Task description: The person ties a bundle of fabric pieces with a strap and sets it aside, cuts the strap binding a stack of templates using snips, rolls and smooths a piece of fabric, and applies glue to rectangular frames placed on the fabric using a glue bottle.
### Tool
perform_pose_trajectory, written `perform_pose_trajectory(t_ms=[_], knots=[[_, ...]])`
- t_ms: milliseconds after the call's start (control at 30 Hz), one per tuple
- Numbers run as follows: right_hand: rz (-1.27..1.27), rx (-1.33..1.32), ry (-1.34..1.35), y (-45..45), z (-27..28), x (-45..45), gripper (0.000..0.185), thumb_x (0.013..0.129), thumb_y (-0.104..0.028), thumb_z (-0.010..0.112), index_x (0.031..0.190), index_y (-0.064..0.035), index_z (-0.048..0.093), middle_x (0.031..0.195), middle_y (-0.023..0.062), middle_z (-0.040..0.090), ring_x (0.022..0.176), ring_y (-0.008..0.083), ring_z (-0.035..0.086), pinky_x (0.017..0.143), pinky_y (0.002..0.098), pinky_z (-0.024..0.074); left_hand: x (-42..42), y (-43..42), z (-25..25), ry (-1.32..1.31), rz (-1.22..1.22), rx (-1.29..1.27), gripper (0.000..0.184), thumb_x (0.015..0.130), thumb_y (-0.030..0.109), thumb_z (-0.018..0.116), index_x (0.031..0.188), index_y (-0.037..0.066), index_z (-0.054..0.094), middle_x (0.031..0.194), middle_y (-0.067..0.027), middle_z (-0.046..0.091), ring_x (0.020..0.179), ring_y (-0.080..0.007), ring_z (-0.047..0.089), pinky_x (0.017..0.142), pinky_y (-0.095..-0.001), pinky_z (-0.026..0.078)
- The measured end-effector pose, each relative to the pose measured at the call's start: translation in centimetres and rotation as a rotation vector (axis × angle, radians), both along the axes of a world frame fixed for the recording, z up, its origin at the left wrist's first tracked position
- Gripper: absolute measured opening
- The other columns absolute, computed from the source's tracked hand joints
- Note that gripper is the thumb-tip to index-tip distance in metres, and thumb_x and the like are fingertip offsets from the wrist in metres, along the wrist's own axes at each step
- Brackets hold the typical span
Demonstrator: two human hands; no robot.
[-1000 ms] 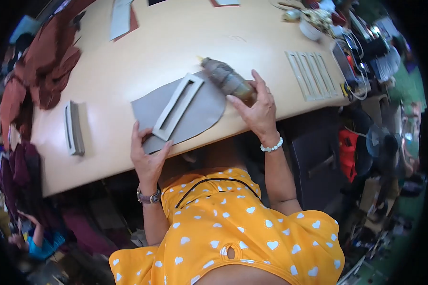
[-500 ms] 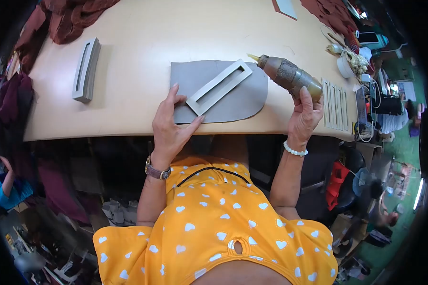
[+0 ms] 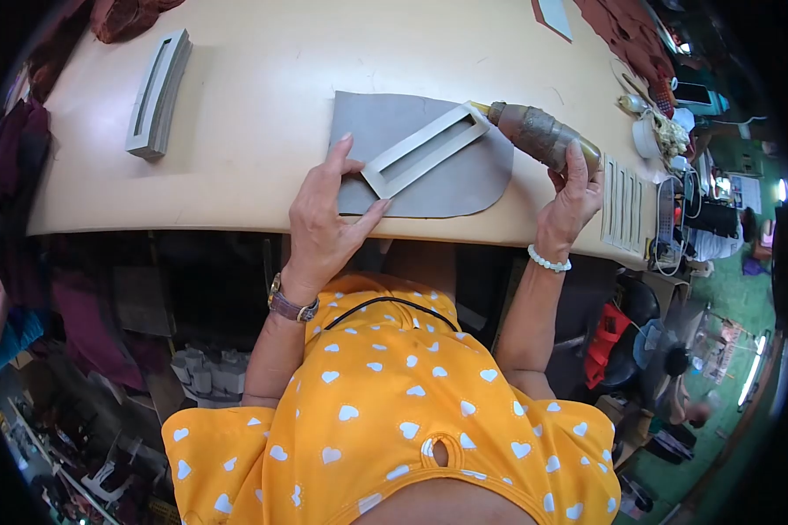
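Note:
A slim rectangular frame (image 3: 418, 139), pale grey with a long slot, lies slantwise over a grey leather-like sheet (image 3: 486, 179) with a rounded right end. My left hand (image 3: 328, 214) pinches the frame's lower left end between thumb and fingers. In my right hand (image 3: 571, 201) is a brown, crusted glue bottle (image 3: 534, 133), tilted sideways. Its yellow nozzle (image 3: 480, 108) meets the frame's upper right corner; whether it touches or hovers is unclear.
On the pale table (image 3: 254, 131), a stack of similar frames (image 3: 168, 109) stands at left. Several slotted pieces (image 3: 622, 201) lie in a row at right. Dark red material (image 3: 617, 31) and a small white tub (image 3: 645, 134) sit along the right edge.
The whole view has shifted slightly. The bottle's nozzle has moved from just beyond the frame's upper right corner onto that corner. My left hand keeps its hold on the frame.

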State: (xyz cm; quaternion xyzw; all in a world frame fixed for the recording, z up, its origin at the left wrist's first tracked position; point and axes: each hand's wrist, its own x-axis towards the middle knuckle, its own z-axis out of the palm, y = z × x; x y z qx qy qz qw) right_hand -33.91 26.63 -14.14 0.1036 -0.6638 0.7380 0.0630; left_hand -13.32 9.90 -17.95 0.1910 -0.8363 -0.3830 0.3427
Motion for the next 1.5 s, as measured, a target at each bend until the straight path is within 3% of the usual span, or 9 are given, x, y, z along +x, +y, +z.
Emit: perform_pose_trajectory(t_ms=[967,1300,1400,1500], knots=[[-0.083,0.048,-0.09,-0.8,-0.2,-0.8,0.035,0.073,-0.029,0.075,0.088,-0.0044,0.055,0.078,0.0032,0.059,0.066,0.0079,0.055,0.056,0.0208,0.0424,-0.1,0.0,0.0,0.0,0.001,-0.005,0.077,0.062,0.006,0.077,0.13,0.003,0.041,0.094,-0.0099,0.061,0.085,-0.0216,0.059,0.079,-0.032,0.048],[0.012,0.029,-0.058,-1.2,0.0,1.3,0.026,0.076,-0.017,0.073,0.088,-0.0025,0.056,0.079,0.0029,0.059,0.067,0.0073,0.055,0.059,0.0201,0.044,-0.1,0.0,0.0,0.005,0.003,0.014,0.076,0.063,0.006,0.078,0.13,0.003,0.041,0.094,-0.0098,0.062,0.085,-0.0211,0.059,0.079,-0.0317,0.047],[0.052,0.009,-0.052,-1.5,-0.2,2.4,0.025,0.075,-0.013,0.074,0.088,-0.0013,0.055,0.081,0.0031,0.058,0.07,0.0072,0.055,0.063,0.0202,0.045,-0.2,-0.1,-0.2,0.037,-0.008,-0.001,0.076,0.062,0.006,0.076,0.129,0.001,0.04,0.092,-0.0109,0.06,0.083,-0.0263,0.057,0.075,-0.035,0.046],[0.1,-0.051,-0.074,-2.1,0.1,4.1,0.026,0.074,-0.01,0.075,0.088,-0.0003,0.055,0.085,0.0041,0.057,0.074,0.0078,0.054,0.07,0.0211,0.0461,-0.1,0.0,-0.1,0.011,0.005,0.001,0.077,0.062,0.006,0.078,0.13,0.003,0.041,0.094,-0.0098,0.062,0.085,-0.0212,0.059,0.078,-0.0318,0.048]])
